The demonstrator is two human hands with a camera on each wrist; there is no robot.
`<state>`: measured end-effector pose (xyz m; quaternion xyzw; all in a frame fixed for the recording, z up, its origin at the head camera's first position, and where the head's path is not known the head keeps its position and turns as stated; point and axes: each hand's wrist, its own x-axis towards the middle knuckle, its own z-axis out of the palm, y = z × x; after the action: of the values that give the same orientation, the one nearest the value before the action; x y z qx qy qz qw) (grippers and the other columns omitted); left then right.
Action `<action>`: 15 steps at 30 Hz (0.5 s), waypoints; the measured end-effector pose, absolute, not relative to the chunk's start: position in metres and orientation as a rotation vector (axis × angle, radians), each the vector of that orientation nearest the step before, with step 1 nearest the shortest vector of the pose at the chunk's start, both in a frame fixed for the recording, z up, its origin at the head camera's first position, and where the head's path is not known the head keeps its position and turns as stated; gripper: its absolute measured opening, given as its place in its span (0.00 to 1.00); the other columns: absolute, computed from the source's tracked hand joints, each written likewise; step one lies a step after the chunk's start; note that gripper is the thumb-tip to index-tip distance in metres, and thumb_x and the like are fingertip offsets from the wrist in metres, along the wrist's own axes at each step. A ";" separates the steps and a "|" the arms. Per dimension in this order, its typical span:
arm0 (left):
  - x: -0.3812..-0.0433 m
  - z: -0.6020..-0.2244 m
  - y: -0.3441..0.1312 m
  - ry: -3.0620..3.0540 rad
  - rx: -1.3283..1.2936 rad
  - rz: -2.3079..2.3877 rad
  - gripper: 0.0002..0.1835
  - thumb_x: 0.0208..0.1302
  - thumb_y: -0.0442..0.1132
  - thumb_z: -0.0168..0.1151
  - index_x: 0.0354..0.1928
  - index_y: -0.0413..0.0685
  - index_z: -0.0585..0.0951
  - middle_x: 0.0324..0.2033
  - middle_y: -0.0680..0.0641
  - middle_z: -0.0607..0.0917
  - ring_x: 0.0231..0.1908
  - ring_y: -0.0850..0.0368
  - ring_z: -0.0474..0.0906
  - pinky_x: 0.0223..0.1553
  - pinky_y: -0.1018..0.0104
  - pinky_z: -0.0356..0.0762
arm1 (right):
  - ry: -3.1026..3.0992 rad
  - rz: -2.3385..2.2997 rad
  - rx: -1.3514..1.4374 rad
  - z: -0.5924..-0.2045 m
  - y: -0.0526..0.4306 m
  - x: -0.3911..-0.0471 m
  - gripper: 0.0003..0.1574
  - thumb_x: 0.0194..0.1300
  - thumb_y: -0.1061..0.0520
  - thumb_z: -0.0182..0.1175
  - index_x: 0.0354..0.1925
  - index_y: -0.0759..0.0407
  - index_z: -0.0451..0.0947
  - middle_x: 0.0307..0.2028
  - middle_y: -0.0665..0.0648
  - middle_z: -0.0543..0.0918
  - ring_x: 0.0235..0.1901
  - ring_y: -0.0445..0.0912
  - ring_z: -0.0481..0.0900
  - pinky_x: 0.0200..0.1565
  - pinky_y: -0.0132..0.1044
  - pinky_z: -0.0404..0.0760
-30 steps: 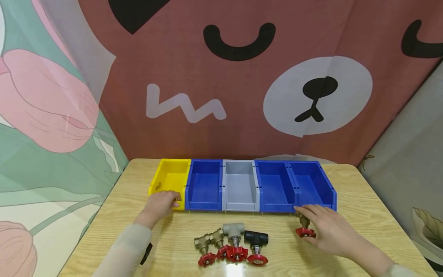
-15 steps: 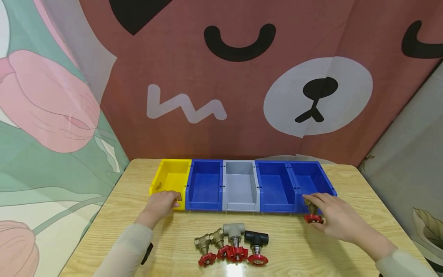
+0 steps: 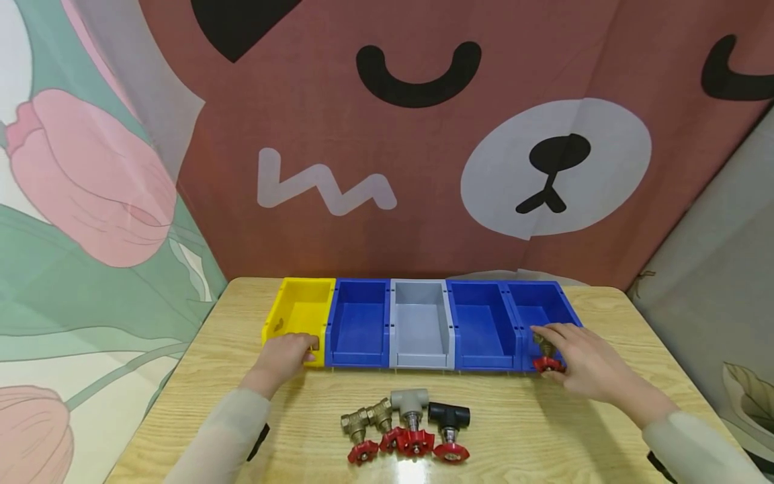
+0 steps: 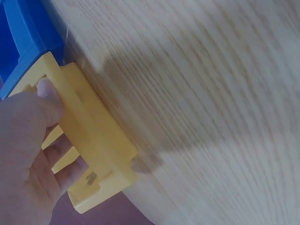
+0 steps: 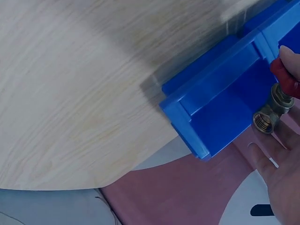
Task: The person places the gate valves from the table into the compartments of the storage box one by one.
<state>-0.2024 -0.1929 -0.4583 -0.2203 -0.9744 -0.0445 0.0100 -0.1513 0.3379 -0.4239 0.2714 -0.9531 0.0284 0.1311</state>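
Observation:
My left hand [image 3: 283, 359] grips the front lip of the yellow bin [image 3: 305, 309] at the left end of the row. In the left wrist view the thumb lies on the outside of the yellow front wall [image 4: 93, 136], and fingers show behind it. My right hand [image 3: 589, 359] holds a brass gate valve [image 3: 546, 349] by the front of the rightmost blue bin [image 3: 535, 296]. Its red handwheel [image 3: 548, 364] points down toward me. The right wrist view shows the thumb on the handwheel and fingers against the threaded brass body [image 5: 272, 112].
Between the hands, several valves lie on the wooden table [image 3: 490, 457]: brass ones [image 3: 355, 427], a grey tee-shaped one [image 3: 410, 403] and a black one [image 3: 449, 417], all red-wheeled. A blue bin [image 3: 361, 323], a grey bin [image 3: 420, 326] and another blue bin [image 3: 482, 326] stand mid-row.
My right hand has carried the brass gate valve forward and slightly right, from before the bins to the rightmost blue bin's front. My left hand has stayed on the yellow bin.

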 end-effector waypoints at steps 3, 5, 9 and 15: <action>-0.204 -0.461 -0.193 -3.049 -0.679 -0.133 0.03 0.64 0.40 0.68 0.37 0.50 0.84 0.32 0.50 0.86 0.32 0.53 0.82 0.34 0.56 0.81 | -2.789 0.068 0.785 -0.422 0.339 -0.158 0.48 0.43 0.49 0.80 0.60 0.66 0.75 0.51 0.66 0.80 0.50 0.64 0.78 0.50 0.63 0.76; -0.204 -0.461 -0.193 -3.061 -0.668 -0.145 0.03 0.64 0.40 0.68 0.37 0.50 0.84 0.33 0.51 0.86 0.32 0.53 0.82 0.35 0.56 0.81 | -2.791 0.054 0.784 -0.421 0.341 -0.163 0.48 0.43 0.50 0.80 0.60 0.66 0.75 0.51 0.66 0.80 0.50 0.64 0.78 0.50 0.62 0.76; -0.204 -0.463 -0.194 -3.064 -0.664 -0.160 0.04 0.64 0.40 0.68 0.37 0.50 0.84 0.33 0.51 0.86 0.33 0.52 0.82 0.36 0.55 0.81 | -2.826 0.038 0.765 -0.421 0.345 -0.173 0.47 0.45 0.50 0.79 0.60 0.68 0.74 0.51 0.67 0.79 0.50 0.65 0.78 0.51 0.63 0.75; -0.205 -0.463 -0.194 -3.064 -0.660 -0.142 0.04 0.64 0.40 0.68 0.38 0.50 0.84 0.33 0.51 0.86 0.32 0.53 0.82 0.35 0.56 0.81 | -2.862 0.004 0.760 -0.425 0.351 -0.188 0.47 0.47 0.51 0.78 0.61 0.68 0.73 0.53 0.68 0.78 0.54 0.66 0.75 0.55 0.65 0.72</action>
<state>-0.2045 -0.1939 -0.4631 -0.2103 -0.9766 -0.0453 0.0022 -0.1878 0.3509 -0.4254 0.2556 -0.9626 0.0014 0.0899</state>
